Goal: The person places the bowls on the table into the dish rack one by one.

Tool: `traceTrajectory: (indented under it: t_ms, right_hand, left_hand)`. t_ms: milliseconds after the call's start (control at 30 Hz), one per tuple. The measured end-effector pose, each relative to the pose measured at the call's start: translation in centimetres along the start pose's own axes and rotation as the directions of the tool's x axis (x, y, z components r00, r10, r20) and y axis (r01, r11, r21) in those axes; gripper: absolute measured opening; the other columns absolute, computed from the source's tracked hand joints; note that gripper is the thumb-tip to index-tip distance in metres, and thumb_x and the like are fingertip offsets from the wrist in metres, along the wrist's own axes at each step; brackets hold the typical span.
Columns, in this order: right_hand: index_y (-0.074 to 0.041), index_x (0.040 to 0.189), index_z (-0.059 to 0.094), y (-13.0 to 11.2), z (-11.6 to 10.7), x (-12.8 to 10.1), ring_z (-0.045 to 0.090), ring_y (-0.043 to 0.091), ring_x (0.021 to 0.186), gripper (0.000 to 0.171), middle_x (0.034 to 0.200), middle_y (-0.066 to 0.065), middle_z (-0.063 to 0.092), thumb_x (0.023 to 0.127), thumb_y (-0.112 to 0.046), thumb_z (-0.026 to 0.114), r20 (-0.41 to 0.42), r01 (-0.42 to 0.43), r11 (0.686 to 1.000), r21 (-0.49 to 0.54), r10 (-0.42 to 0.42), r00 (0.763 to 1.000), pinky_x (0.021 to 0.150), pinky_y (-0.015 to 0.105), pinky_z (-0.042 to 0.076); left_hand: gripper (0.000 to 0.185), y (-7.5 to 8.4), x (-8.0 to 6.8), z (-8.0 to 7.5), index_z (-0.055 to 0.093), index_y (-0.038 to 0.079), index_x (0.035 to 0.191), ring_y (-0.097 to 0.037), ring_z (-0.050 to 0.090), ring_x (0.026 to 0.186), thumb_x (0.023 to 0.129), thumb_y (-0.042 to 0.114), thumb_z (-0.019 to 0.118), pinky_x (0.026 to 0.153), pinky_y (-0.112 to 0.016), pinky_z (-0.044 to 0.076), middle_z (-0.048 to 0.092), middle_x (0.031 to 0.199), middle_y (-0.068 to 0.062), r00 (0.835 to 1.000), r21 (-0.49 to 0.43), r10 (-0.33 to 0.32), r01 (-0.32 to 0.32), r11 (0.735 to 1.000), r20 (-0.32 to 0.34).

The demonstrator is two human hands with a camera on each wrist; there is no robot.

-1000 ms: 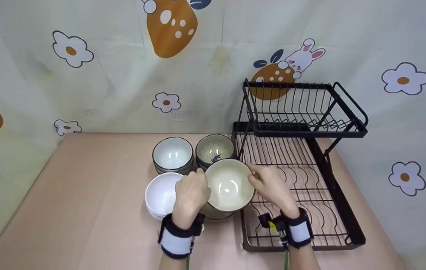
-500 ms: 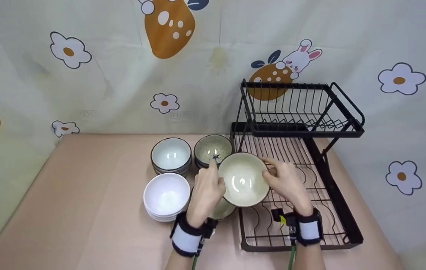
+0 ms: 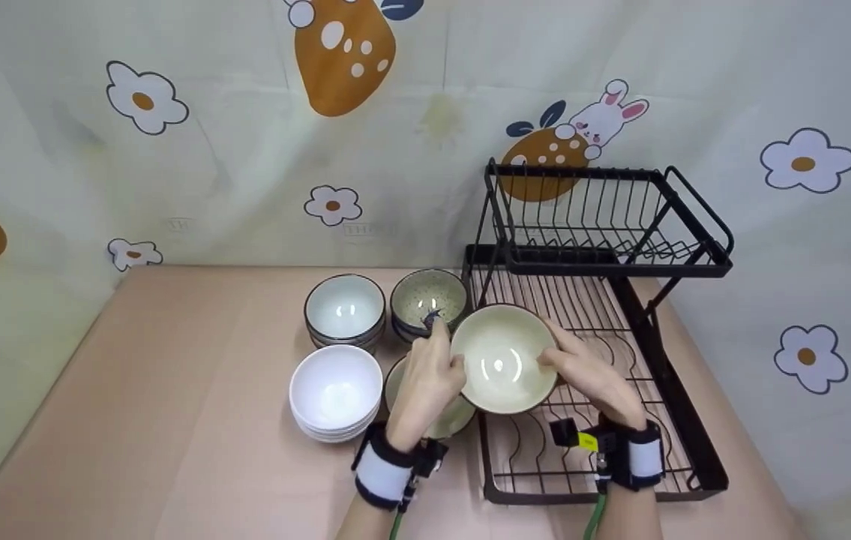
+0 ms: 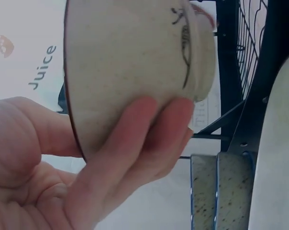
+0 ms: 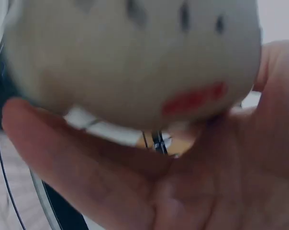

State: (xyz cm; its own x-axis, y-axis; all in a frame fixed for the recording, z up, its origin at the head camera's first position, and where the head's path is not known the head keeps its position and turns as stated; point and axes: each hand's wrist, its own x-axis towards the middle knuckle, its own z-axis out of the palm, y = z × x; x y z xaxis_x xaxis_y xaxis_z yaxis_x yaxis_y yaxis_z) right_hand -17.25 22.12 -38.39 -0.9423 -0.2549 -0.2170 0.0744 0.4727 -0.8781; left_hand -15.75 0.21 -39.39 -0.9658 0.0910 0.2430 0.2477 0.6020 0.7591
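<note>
A cream, round ceramic bowl with a dark rim [image 3: 504, 358] was held in the air between both hands, over the left edge of the black wire dish rack's lower tray [image 3: 624, 420]. The left hand [image 3: 429, 379] grasped its left side, fingers [image 4: 135, 158] curled under the speckled outer wall. The right hand [image 3: 591, 375] cupped its right side, palm against the underside. Just below, another cream bowl [image 3: 449, 416] sat on the pink worktop [image 3: 170, 420]. A white stack of bowls [image 3: 335, 390] stood to its left; a pale blue dark-rimmed bowl [image 3: 344, 307] and a speckled green bowl [image 3: 425, 296] stood nearer the back edge.
</note>
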Motion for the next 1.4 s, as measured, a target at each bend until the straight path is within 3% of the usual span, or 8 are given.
traceTrajectory:
  t_ms: [200,400,533,733,900,1033,1200,1400]
  right_hand:
    - [-0.007,0.152,0.012,0.3,-0.7,0.1,0.053,0.036,0.115,0.073,0.149,0.027,0.028,0.087,-0.011,0.046,0.036,-0.005,0.979,0.202,-0.003,0.999,0.088,0.041,0.054]
    - [-0.010,0.152,0.018,0.5,-1.4,-0.2,0.057,0.029,0.105,0.069,0.149,0.025,0.031,0.089,-0.015,0.047,-0.050,-0.028,0.980,0.195,0.039,0.998,0.080,0.034,0.055]
    - [-0.011,0.152,0.018,0.8,-2.1,-0.5,0.057,0.029,0.104,0.068,0.148,0.025,0.032,0.090,-0.014,0.047,-0.127,-0.034,0.988,0.150,0.054,0.990,0.077,0.033,0.056]
    - [-0.013,0.151,0.023,1.0,-2.8,-0.8,0.052,0.031,0.112,0.064,0.143,0.024,0.039,0.090,-0.013,0.045,-0.251,-0.031,0.998,0.055,0.044,0.967,0.088,0.035,0.051]
    - [-0.018,0.149,0.029,1.1,-2.8,-0.6,0.052,0.033,0.115,0.060,0.136,0.022,0.048,0.092,-0.018,0.046,-0.336,-0.055,0.998,-0.043,0.037,0.941,0.088,0.035,0.048]
    - [-0.022,0.148,0.033,1.2,-2.6,-0.4,0.055,0.025,0.095,0.059,0.118,0.019,0.057,0.091,-0.022,0.050,-0.396,-0.078,0.993,-0.090,0.036,0.918,0.073,0.025,0.048]
    - [-0.025,0.141,0.045,1.1,-2.2,0.2,0.055,0.018,0.077,0.055,0.099,0.017,0.061,0.088,-0.027,0.058,-0.482,-0.062,0.982,-0.176,-0.031,0.875,0.063,0.025,0.050]
    - [-0.024,0.138,0.049,1.2,-1.5,1.3,0.060,0.026,0.085,0.053,0.114,0.022,0.064,0.087,-0.033,0.062,-0.525,-0.065,0.959,-0.277,-0.094,0.846,0.057,0.024,0.050]
  left_hand:
    - [0.018,0.4,0.1,1.0,0.048,-0.004,0.098,-0.019,0.058,0.051,0.083,-0.003,0.059,0.039,-0.018,0.042,0.058,0.065,-0.015,0.998,-0.079,-0.029,0.033,0.996,0.052]
    - [0.018,0.3,0.3,1.7,0.047,-0.001,0.099,-0.019,0.061,0.053,0.089,0.009,0.060,0.045,-0.022,0.048,0.061,0.066,-0.013,0.992,-0.099,-0.010,0.023,0.995,0.130]
    - [0.015,0.4,0.2,2.0,0.050,0.003,0.102,-0.012,0.056,0.047,0.098,0.018,0.048,0.050,-0.025,0.048,0.060,0.062,-0.007,0.964,-0.081,-0.071,0.094,0.992,0.256]
    - [0.018,1.0,-0.6,3.1,0.064,0.003,0.084,-0.020,0.055,0.056,0.094,0.014,0.054,0.051,-0.032,0.049,0.062,0.070,-0.010,0.940,0.230,-0.149,0.078,0.970,0.308]
    - [0.006,1.3,-1.4,5.1,0.069,0.006,0.074,-0.025,0.065,0.067,0.079,0.009,0.067,0.054,-0.037,0.054,0.069,0.076,-0.010,0.968,0.525,-0.106,-0.031,0.851,0.229]
    - [0.005,1.5,-1.5,6.0,0.071,0.010,0.077,-0.023,0.066,0.067,0.075,0.006,0.068,0.052,-0.036,0.054,0.071,0.078,-0.007,0.975,0.610,-0.097,-0.048,0.791,0.201]
    - [0.005,1.3,-1.2,6.2,0.071,0.009,0.075,-0.023,0.067,0.068,0.076,0.005,0.067,0.053,-0.036,0.054,0.071,0.079,-0.007,0.965,0.595,-0.119,-0.046,0.802,0.234]
    - [0.008,1.1,-1.0,6.1,0.070,0.010,0.073,-0.023,0.067,0.071,0.078,0.016,0.071,0.056,-0.038,0.055,0.072,0.081,-0.007,0.957,0.568,-0.142,-0.027,0.822,0.251]
